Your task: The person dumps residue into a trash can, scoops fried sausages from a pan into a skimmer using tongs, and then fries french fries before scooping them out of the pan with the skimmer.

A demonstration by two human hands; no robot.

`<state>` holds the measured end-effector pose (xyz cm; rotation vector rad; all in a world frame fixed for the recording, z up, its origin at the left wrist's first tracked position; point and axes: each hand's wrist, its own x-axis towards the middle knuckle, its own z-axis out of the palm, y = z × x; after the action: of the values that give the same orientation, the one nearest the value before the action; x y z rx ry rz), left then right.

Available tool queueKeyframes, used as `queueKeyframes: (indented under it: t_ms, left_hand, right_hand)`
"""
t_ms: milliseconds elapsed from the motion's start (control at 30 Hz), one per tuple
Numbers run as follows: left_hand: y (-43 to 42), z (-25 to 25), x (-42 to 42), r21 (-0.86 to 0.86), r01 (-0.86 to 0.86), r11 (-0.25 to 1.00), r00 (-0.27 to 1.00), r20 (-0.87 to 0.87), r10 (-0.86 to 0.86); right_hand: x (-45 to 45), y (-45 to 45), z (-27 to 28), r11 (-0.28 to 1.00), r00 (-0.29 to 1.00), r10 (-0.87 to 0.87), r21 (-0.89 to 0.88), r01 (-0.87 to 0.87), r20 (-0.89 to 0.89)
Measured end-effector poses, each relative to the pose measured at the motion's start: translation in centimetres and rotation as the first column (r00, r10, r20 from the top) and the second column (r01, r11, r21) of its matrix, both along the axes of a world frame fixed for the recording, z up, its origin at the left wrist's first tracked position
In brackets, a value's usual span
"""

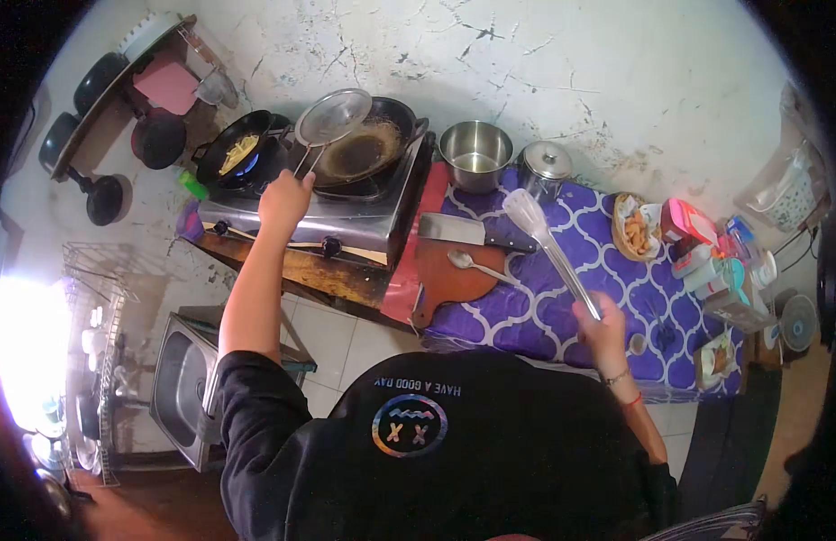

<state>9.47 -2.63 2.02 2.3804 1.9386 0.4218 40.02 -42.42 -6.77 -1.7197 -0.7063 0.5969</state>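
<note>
My left hand [285, 206] is closed round the handle of a wire-mesh strainer [334, 117], which is over the rear edge of a dark wok [388, 149] with brownish oil in it. To its left, fries [239, 155] lie in a smaller black pan [221, 135], with a blue flame under it. My right hand [603, 323] grips the end of a pair of metal tongs [562, 261]. Their broad, pale heads point up and left, above the purple patterned cloth. Below and left of them lie a cleaver [454, 229] and a spoon [476, 263] on a brown cutting board [458, 287].
The steel gas stove [346, 221] stands against the wall. Behind the board are an open pot [476, 162] and a lidded pot [546, 169]. A basket of fried food [636, 230], bottles and packets line the table's right side. A sink [179, 388] is lower left.
</note>
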Motion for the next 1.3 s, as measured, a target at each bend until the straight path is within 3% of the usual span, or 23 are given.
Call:
queueKeyframes:
  t_ms: [233, 367, 433, 467, 533, 633, 700, 900, 1033, 1300]
  left_hand:
    - [-1.0, 0.3, 1.7, 0.013, -0.015, 1.0, 0.999, -0.04, 0.016]
    - [-0.6, -0.5, 3.1, -0.06, 0.072, 0.996, 0.99, 0.124, -0.064]
    - [-1.9, 0.6, 5.2, -0.166, 0.154, 0.974, 0.918, 0.39, -0.079]
    - [-3.1, 1.6, 6.5, -0.165, 0.155, 0.974, 0.918, 0.39, -0.08]
    - [-5.7, 3.4, 9.4, -0.265, 0.392, 0.881, 0.718, 0.687, -0.114]
    - [-7.9, 3.3, 13.8, -0.332, 0.431, 0.839, 0.69, 0.72, -0.069]
    - [-8.6, 1.5, 16.4, -0.4, 0.506, 0.765, 0.589, 0.807, 0.033]
    - [-7.6, -5.0, 20.3, -0.318, 0.401, 0.859, 0.759, 0.64, -0.117]
    - [-4.1, -10.5, 21.5, -0.013, 0.262, 0.965, 0.882, 0.408, -0.234]
    - [-9.5, -8.9, 22.0, 0.043, 0.293, 0.955, 0.944, 0.147, -0.296]
  right_hand:
    - [2.6, -2.1, -0.7, 1.0, 0.999, -0.004, -0.004, 0.004, -0.037]
    - [3.4, -2.8, -0.8, 0.998, 0.99, 0.048, 0.041, -0.043, -0.134]
    - [3.6, -3.1, -0.6, 0.999, 0.989, 0.032, 0.045, -0.026, -0.145]
    - [3.7, -3.2, -0.5, 0.999, 0.988, 0.022, 0.047, -0.015, -0.155]
    - [3.8, -3.4, -0.3, 0.999, 0.985, 0.004, 0.052, 0.006, -0.174]
    - [4.2, -3.9, -0.7, 0.998, 0.982, -0.011, 0.066, 0.024, -0.187]
    - [4.5, -4.3, -1.1, 0.996, 0.979, -0.026, 0.08, 0.043, -0.203]
    - [5.0, -6.6, -1.0, 0.997, 0.985, -0.081, -0.005, 0.081, -0.151]
    - [5.0, -8.2, -1.4, 0.989, 0.961, -0.146, -0.069, 0.134, -0.233]
    - [4.9, -9.3, -2.7, 0.985, 0.96, -0.175, -0.031, 0.172, -0.22]
